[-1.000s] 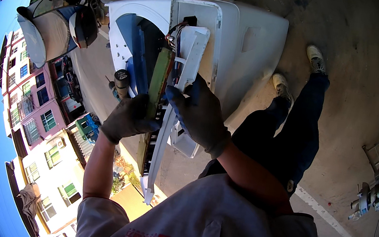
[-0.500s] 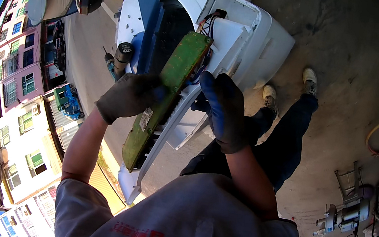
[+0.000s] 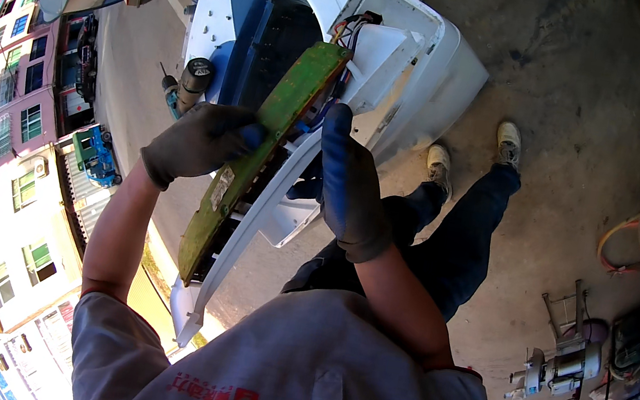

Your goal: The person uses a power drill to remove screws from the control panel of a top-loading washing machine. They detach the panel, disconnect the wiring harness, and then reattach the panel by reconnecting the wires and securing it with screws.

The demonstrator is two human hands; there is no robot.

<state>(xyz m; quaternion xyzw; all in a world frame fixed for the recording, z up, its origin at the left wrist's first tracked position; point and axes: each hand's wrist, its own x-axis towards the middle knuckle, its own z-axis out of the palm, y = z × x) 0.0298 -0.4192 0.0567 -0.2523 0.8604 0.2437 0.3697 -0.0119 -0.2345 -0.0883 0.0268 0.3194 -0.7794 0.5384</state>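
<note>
My left hand [image 3: 204, 141], in a dark glove with blue fingertips, is closed on the edge of a long green circuit board [image 3: 290, 96]. The board slants along a pale plastic control panel [image 3: 250, 227], with a narrow dark gap between them. My right hand [image 3: 354, 193], gloved in grey and blue, grips the panel's outer edge; one blue finger points up along it, while the other fingers are partly hidden behind the panel. Wires [image 3: 349, 31] run at the board's upper end, beside the white washing machine [image 3: 205, 26] with its round opening.
A cordless drill [image 3: 190, 85] rests at the left of the machine. My legs and pale shoes [image 3: 439, 166] are on the right. Farther right are a metal motor-like device [image 3: 559, 372] and coiled hoses [image 3: 638, 231]. A blue three-wheeled vehicle [image 3: 99, 155] and buildings stand at the left.
The lower ends of the circuit board and panel have swung slightly left. My right hand has shifted left along with the panel, and my left hand keeps its hold on the board.
</note>
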